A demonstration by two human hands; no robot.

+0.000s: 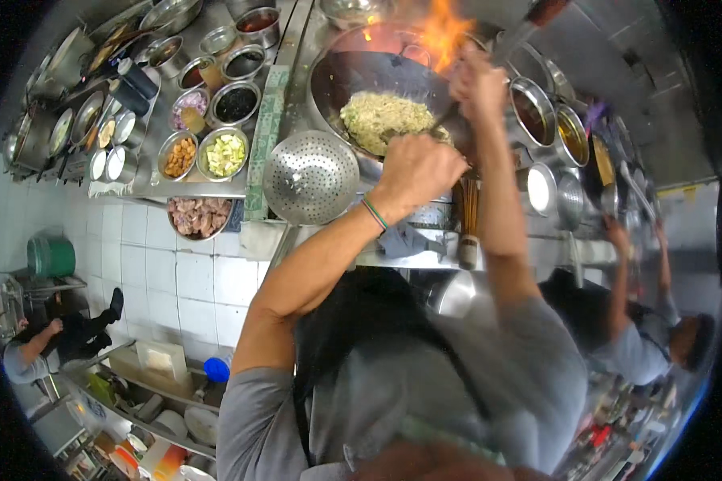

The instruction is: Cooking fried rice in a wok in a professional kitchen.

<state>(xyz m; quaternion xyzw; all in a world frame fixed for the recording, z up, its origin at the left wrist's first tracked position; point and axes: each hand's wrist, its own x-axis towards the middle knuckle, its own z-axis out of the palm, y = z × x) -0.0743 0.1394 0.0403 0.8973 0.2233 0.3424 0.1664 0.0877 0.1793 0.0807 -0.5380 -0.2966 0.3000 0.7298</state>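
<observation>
A dark wok [361, 78] holds a heap of pale, shredded-looking food [388, 117], possibly noodles or rice. Orange flame [445, 36] flares up at its far right edge. My left hand [424, 174] is closed in a fist at the near rim of the wok, gripping it there; the fingers hide the exact hold. Above the wok's right side, my right hand [478, 81], blurred, grips a long-handled cooking utensil [520, 39]. Its brown handle end points up and right, while its head seems to lie in the food.
A perforated strainer [311, 177] sits left of the wok. Bowls of diced green vegetable [223, 154] and browned pieces [180, 155] stand farther left. Sauce pots [532, 111] line the right. A grey cloth [406, 240] and a bamboo brush [468, 240] lie nearby. Another person [638, 343] works at right.
</observation>
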